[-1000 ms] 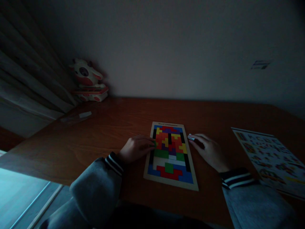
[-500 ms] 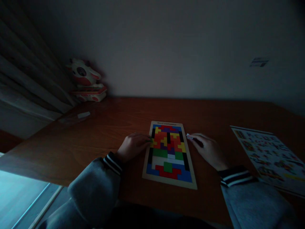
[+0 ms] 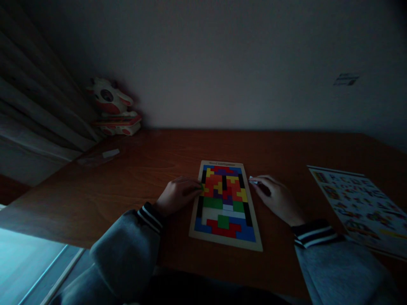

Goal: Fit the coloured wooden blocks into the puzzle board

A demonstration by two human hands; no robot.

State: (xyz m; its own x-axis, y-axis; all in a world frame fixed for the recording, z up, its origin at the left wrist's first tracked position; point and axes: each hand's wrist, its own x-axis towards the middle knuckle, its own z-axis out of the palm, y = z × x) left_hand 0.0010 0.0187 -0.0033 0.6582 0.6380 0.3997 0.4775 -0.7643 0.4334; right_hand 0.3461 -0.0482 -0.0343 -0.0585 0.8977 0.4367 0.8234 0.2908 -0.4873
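Nothing can be read here. The puzzle board (image 3: 225,202) bears a line of print along its top rim, too dim and small to make out. The sheet (image 3: 359,207) at the right and the wall sticker (image 3: 346,79) show only blurred marks.

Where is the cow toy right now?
The cow toy sits at the far left corner of the wooden table, against the wall beside the curtain, well away from the puzzle board.
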